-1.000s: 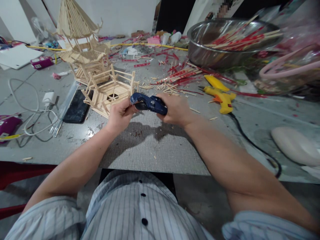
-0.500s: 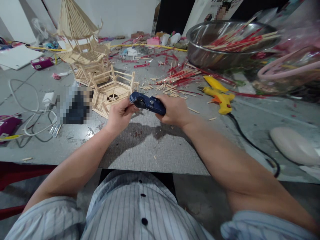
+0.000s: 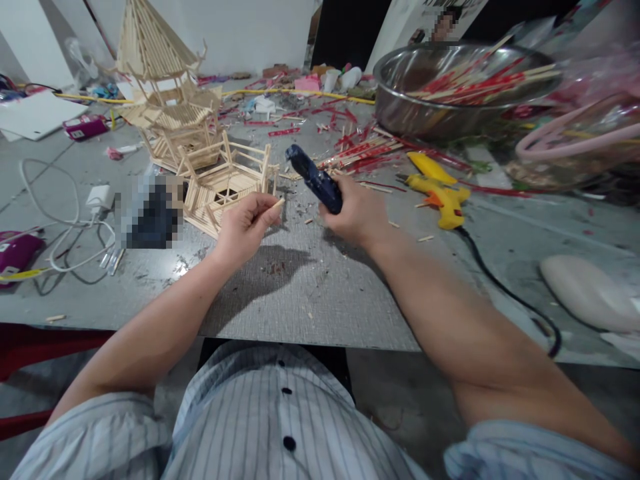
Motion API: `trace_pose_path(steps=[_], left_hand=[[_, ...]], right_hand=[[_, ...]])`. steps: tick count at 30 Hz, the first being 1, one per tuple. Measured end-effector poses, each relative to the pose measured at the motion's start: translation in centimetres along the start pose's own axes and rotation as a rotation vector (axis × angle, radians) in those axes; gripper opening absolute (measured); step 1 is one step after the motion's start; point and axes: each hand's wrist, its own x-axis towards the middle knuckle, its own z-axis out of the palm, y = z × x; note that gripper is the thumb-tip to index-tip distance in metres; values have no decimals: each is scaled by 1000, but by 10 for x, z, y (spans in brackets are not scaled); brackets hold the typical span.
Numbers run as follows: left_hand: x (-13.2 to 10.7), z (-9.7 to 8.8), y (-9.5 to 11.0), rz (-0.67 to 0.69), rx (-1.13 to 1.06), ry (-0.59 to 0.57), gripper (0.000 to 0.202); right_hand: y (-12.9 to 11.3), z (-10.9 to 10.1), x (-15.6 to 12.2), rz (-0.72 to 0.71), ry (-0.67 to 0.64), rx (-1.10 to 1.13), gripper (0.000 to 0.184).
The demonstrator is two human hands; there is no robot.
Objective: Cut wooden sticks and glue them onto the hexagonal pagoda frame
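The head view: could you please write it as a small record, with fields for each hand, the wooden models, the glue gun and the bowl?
left hand: hand pinching a short wooden stick
right hand: hand gripping a dark blue tool, apart from the stick
near model: open six-sided platform with railings; contact with left hand unclear
far model: tower with pointed roof, behind the platform
glue gun: yellow, on the table, black cable
bowl: metal, holding sticks and red wrapping
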Motion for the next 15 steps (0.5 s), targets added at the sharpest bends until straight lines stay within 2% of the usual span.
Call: trace_pose_path(steps=[3,7,10,13,15], left_hand=[[0,2,1,-34,-71,-26,13],[3,-3,14,-150,5,-32,7],[10,-18,34,-213,213,-14,10],[22,-39,52,-201,435,-42,13],[31,-51,57,-239,518,-90,12]], right_hand=[[9,2,5,77,-9,-37,59],[14,5,7,101,-143,-169,72],[16,7,7,85,-207,-242,75],[19,11,4,67,-196,-269,79],[22,14,3,49,-188,-278,81]])
